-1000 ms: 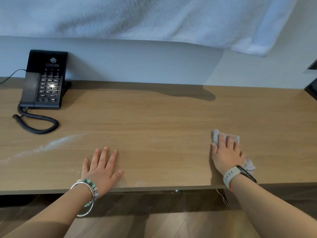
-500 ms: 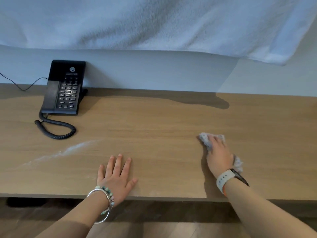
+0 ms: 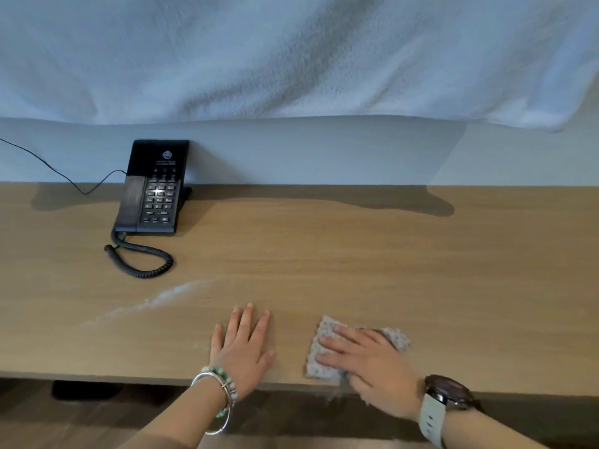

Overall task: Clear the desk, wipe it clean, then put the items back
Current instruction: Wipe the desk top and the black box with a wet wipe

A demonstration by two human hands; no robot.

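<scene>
A long wooden desk (image 3: 356,260) fills the view. My right hand (image 3: 372,367) lies flat on a grey speckled wiping cloth (image 3: 321,354) near the desk's front edge, pressing it down with spread fingers; part of the cloth is hidden under the hand. My left hand (image 3: 243,348) rests palm down on the bare wood just left of the cloth, fingers apart, holding nothing. A pale streak of dust or residue (image 3: 155,301) runs diagonally across the wood to the left of my left hand.
A black desk phone (image 3: 152,189) with a coiled cord (image 3: 142,257) stands at the back left against the wall. A white towel or blanket (image 3: 291,53) hangs over the wall above the desk. Dark floor shows below the front edge.
My right hand has dragged the cloth leftward and toward the front edge, close to my left hand. The view has shifted left, so the phone sits further right in the picture.
</scene>
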